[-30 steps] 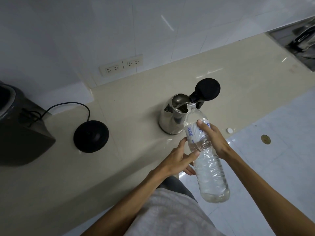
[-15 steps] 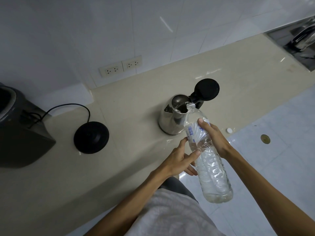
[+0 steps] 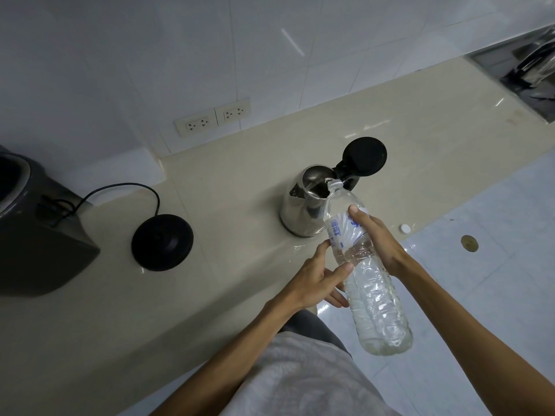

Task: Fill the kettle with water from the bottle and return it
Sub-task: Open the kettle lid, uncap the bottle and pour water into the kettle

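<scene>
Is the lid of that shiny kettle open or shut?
Open: the round black lid stands flipped up behind the shiny steel kettle, whose mouth is uncovered, with the clear plastic bottle tipped toward it.

One kettle (image 3: pixel 303 211), one bottle (image 3: pixel 375 295), one black base (image 3: pixel 162 242), one white cap (image 3: pixel 404 228), two wall sockets (image 3: pixel 196 125) (image 3: pixel 236 112), two hands (image 3: pixel 312 280) (image 3: pixel 381 241).

Kitchen. Beige counter (image 3: pixel 210 295); white tiled wall (image 3: pixel 150 55) along its back edge, two sockets (image 3: pixel 213 117) low on it. Steel kettle (image 3: pixel 303 211) near front edge, black base (image 3: pixel 162 242) leftward. Steel sink (image 3: pixel 528 70) at far right corner.
</scene>
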`<action>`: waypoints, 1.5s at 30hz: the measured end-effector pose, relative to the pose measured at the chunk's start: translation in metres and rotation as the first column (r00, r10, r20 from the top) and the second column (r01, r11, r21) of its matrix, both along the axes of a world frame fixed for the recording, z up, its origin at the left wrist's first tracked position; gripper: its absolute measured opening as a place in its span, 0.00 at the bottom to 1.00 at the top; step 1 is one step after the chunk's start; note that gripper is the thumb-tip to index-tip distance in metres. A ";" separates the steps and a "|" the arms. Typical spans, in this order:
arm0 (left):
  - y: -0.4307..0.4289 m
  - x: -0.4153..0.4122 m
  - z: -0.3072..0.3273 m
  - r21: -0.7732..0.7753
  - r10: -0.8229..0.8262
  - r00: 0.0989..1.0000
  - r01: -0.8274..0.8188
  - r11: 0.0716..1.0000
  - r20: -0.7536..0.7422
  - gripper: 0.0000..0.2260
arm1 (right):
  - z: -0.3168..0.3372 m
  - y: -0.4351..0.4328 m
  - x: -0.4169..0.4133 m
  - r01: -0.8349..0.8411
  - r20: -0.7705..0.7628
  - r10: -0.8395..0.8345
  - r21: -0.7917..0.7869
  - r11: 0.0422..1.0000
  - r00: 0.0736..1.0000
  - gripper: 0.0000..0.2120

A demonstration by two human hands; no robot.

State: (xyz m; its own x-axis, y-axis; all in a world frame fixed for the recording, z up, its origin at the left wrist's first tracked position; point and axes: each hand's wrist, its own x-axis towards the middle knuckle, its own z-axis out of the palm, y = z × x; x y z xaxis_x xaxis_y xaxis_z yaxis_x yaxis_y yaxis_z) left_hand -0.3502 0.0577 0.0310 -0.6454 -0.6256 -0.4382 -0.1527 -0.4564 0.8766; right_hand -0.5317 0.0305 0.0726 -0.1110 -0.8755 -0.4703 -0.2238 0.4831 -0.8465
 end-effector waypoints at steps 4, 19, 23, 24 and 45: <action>0.000 0.001 0.003 0.008 0.005 1.000 -0.005 1.000 0.000 0.30 | -0.001 -0.001 0.000 -0.001 0.009 0.001 0.002 1.000 1.000 0.27; -0.003 0.002 0.004 0.002 0.004 1.000 -0.004 1.000 -0.004 0.29 | -0.006 -0.006 -0.002 -0.013 0.008 0.013 0.022 1.000 1.000 0.32; -0.003 0.002 0.004 0.004 0.004 1.000 -0.004 1.000 -0.004 0.29 | -0.006 -0.006 -0.003 -0.015 0.015 0.014 0.029 0.999 1.000 0.33; -0.003 0.002 0.004 0.003 0.003 1.000 -0.003 1.000 -0.008 0.29 | -0.006 -0.006 -0.003 -0.014 0.017 0.014 0.030 0.999 1.000 0.33; -0.003 0.003 0.003 0.009 -0.001 1.000 0.001 1.000 -0.027 0.29 | -0.001 -0.006 0.000 -0.027 0.031 0.026 0.051 0.998 0.999 0.32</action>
State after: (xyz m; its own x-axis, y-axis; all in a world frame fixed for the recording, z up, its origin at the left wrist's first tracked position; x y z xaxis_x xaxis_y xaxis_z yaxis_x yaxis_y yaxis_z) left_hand -0.3474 0.0551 0.0343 -0.6576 -0.6211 -0.4264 -0.1293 -0.4646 0.8760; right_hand -0.5318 0.0248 0.0716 -0.0732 -0.8526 -0.5174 -0.2121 0.5202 -0.8273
